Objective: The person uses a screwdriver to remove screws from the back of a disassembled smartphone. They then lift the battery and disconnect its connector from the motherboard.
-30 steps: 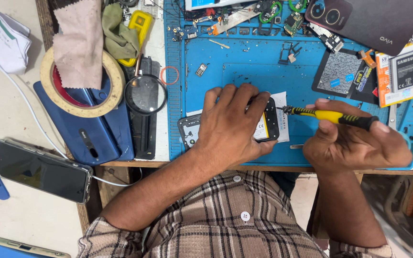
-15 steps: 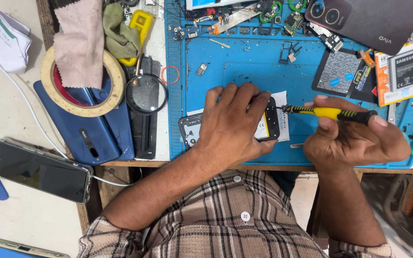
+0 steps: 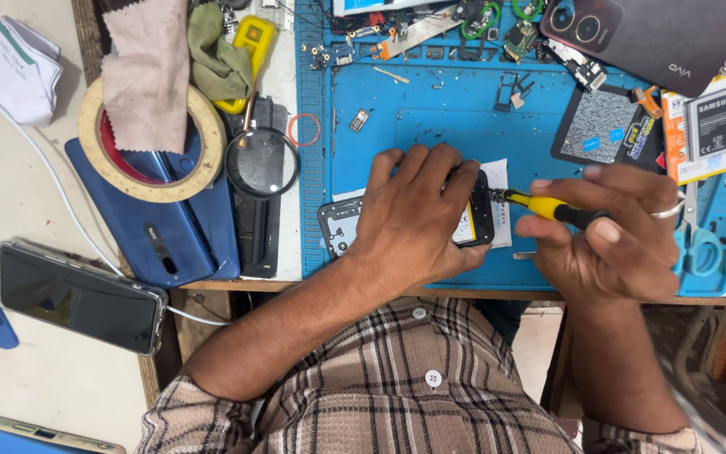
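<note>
An opened black phone [image 3: 342, 225] lies flat on the blue work mat [image 3: 439, 118], its back off and a pale battery showing. My left hand [image 3: 413, 220] presses down on it, fingers spread over most of the body. My right hand [image 3: 611, 231] grips a yellow-and-black screwdriver [image 3: 548, 207] held nearly level, its tip at the phone's right edge. A ring shows on one right finger.
A magnifying glass [image 3: 262, 162] and a tape roll [image 3: 149, 143] with cloth lie left of the mat, on a blue phone [image 3: 170, 235]. Another phone [image 3: 77, 294] with a white cable sits lower left. Phone parts, a dark back cover [image 3: 657, 38], a battery [image 3: 716, 122], and scissors [image 3: 703, 248] crowd the mat's top and right.
My right hand has shifted its fingers on the screwdriver handle, as if turning it. My left hand stays pressed on the phone.
</note>
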